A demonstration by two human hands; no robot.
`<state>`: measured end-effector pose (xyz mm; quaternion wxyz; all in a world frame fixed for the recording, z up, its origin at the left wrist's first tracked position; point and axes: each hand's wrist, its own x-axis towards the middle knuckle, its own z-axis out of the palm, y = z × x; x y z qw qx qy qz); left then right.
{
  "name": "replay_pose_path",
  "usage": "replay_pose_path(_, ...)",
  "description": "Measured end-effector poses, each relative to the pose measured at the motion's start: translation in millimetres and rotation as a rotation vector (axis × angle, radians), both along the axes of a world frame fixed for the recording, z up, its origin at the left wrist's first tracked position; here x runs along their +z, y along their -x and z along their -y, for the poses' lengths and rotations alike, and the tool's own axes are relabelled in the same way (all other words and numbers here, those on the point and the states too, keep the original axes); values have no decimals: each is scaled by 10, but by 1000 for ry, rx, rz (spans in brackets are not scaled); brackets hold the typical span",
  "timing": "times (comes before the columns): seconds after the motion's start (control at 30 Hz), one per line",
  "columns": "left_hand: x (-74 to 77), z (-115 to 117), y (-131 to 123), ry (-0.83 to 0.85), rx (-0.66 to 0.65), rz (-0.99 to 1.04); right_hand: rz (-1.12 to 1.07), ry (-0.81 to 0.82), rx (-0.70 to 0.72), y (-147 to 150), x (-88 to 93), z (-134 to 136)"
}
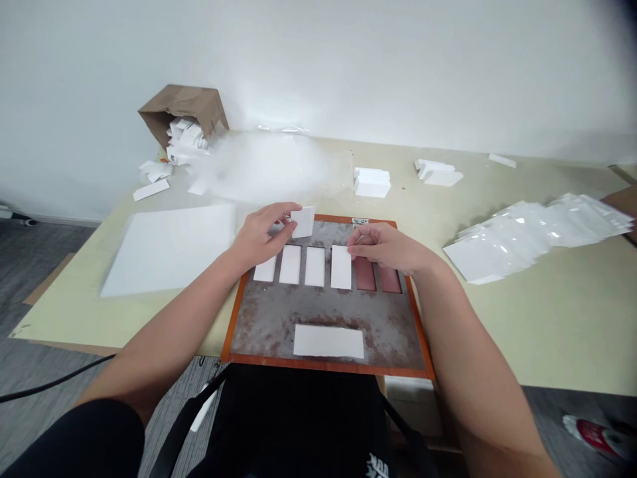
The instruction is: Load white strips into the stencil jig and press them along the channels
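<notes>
A grey board with an orange edge (259,318) lies at the table's front, with a row of several rectangular slots. White cards (315,267) fill the slots on the left; the two rightmost slots (365,274) show a reddish bottom. My left hand (261,234) pinches a small white card or thin stack (303,222) above the board's back edge. Between the fingertips of my right hand (391,249) is the upper right edge of a white card (341,267), which lies over a slot right of the filled ones. A wide white card (328,341) lies near the board's front edge.
Stacks of white cards (372,183) (438,173) stand behind the board. Clear-wrapped white packs (537,232) spread to the right. On the left lie a white sheet (172,249), a plastic bag (273,162) and a tipped cardboard box (199,99) spilling white pieces.
</notes>
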<state>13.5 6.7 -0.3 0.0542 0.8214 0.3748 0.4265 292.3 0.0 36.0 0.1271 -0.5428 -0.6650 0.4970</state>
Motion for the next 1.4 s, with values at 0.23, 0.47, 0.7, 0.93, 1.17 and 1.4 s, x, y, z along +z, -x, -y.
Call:
replay_pose_path(0.23, 11, 2, -4, -2, -11, 1, -18, 25, 2, 5, 14, 2)
replay_pose_path(0.47, 0, -1, 1, -20, -9, 8, 2, 24, -19, 17, 38, 14)
replay_pose_path(0.7, 3, -5, -5, -34, -19, 11, -11, -70, -22, -9, -60, -17)
replay_pose_path(0.93, 8, -4, -7, -38, -19, 7, 40, -164, -4, 1, -109, -28)
replay_pose_path(1.17, 13, 6, -15, -19, -13, -3, 75, -191, -39, 41, -87, 6)
replay_pose_path(1.4, 9, 3, -11, 17, 7, -14, 67, -219, -44, 24, -90, 5)
